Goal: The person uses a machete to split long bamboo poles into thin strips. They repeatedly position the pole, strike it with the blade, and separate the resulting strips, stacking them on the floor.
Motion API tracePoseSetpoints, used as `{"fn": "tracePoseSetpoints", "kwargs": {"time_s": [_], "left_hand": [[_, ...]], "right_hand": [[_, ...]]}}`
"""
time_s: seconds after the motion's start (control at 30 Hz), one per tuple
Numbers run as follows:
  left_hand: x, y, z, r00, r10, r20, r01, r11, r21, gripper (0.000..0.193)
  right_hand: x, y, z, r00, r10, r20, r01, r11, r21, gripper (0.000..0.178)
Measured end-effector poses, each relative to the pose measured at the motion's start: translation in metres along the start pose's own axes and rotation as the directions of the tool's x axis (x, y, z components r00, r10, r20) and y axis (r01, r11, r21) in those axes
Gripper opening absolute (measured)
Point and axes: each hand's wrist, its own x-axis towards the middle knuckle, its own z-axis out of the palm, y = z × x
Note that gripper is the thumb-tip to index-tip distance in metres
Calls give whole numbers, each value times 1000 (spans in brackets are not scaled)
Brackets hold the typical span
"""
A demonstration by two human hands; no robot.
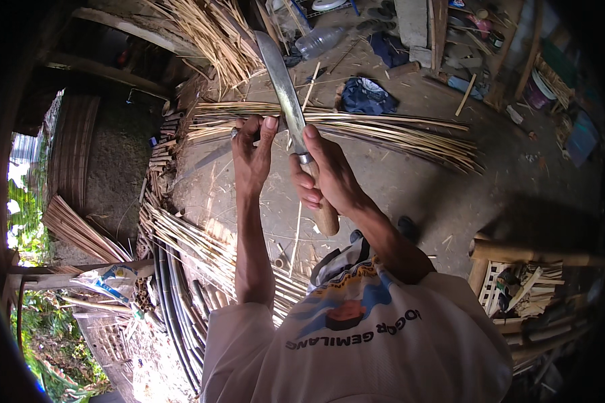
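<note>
My right hand (336,171) is closed round the wooden handle of a long knife (284,87), thumb pressed along the base of the blade. The broad metal blade points up and away, tilted to the left. Just left of the blade, my left hand (252,151) has its fingers curled and its thumb raised against them; what they pinch, if anything, is hidden. A thin bamboo strip (311,84) passes behind the blade, and a pale length shows again below my right hand. Beyond both hands, a bundle of split bamboo strips (410,134) lies across the floor.
More bamboo strips (212,40) are heaped at the far left, beside a clear plastic bottle (319,41). A dark blue cloth (368,96) lies past the bundle. Long canes (175,302) lean at the near left. A bamboo bench (538,255) stands at the right.
</note>
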Motion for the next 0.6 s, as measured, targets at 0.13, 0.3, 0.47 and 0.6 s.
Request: {"fn": "tracePoseSetpoints", "kwargs": {"time_s": [0.13,0.3,0.47,0.6], "left_hand": [[1,1,1,999,-23,22,23,1000,2,49],[-3,-7,-1,999,-25,42,23,999,36,48],[0,0,2,999,-23,35,23,1000,-7,47],[1,2,6,999,-39,12,40,998,-44,47]], "right_hand": [[3,5,-1,1000,-4,20,4,999,39,61],[0,7,-4,1000,17,22,-19,995,96,64],[1,3,-2,1000,18,-1,-18,998,66,64],[3,4,-3,1000,5,-5,-5,999,49,64]]}}
